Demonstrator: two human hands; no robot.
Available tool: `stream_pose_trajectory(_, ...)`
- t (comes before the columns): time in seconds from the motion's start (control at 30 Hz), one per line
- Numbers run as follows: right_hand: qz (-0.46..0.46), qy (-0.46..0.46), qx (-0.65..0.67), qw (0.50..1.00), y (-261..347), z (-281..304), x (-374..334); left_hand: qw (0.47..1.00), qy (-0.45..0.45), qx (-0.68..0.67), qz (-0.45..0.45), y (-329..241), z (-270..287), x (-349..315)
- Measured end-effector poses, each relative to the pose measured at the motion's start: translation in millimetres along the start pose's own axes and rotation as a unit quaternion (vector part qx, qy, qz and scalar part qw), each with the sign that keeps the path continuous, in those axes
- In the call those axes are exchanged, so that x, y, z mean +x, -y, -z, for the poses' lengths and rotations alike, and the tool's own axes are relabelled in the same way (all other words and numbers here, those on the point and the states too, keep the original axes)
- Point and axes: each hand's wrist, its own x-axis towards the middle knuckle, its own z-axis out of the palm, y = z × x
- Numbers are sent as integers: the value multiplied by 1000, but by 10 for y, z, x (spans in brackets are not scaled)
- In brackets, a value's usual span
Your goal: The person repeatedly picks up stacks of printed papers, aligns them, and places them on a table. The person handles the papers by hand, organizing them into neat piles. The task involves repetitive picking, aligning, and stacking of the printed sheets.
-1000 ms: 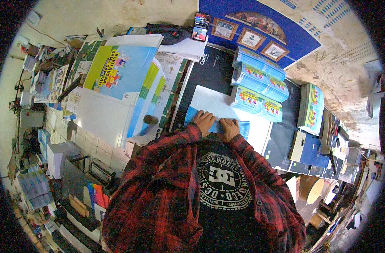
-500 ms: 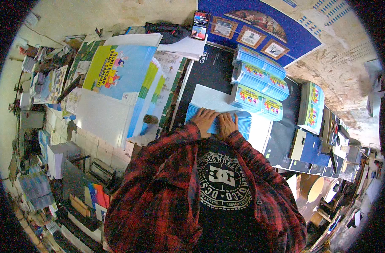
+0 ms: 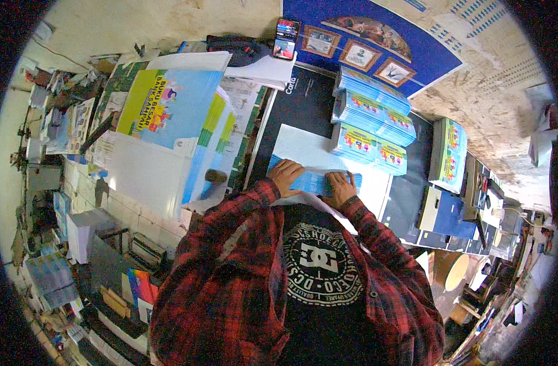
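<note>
In front of my chest lies a stack of blue-edged printed sheets (image 3: 311, 182), seemingly folded, with a pale sheet (image 3: 303, 144) spread out behind it. My left hand (image 3: 284, 176) grips its left end, fingers curled over the top. At the right end my right hand (image 3: 339, 188) is bent round the stack in the same way, thumb toward me. Between the two hands the blue edges show, and a white paper edge (image 3: 334, 213) sticks out toward my shirt. Both thumbs are partly hidden.
Piles of blue and yellow booklets (image 3: 369, 146) stand just beyond my right hand; another pile (image 3: 448, 155) is farther right. Large printed sheets (image 3: 169, 110) cover the left side, with a brown cylinder (image 3: 215, 176) on them. A phone (image 3: 286, 39) leans at the back.
My hands, close together on the middle of the stack before, have moved apart to its two ends. A white paper edge now shows on the side nearest me.
</note>
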Motion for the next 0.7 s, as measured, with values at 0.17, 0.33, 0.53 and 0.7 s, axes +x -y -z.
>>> stream_pose_trajectory(0.17, 19, 10, 26, 999, -62, -46, 83, 1000, 4, 6, -2, 11, 4, 49)
stream_pose_trajectory(0.33, 18, 10, 41, 999, 71, 269, 70, 1000, 26, 7, -10, -55, 144, 89)
stream_pose_trajectory(0.53, 2, 6, -44, 999, -7, 71, -58, 998, 53, 14, 19, -72, 70, 4)
stream_pose_trajectory(0.7, 19, 74, -75, 994, -419, -233, -287, 998, 57, 13, 11, -103, 21, 0)
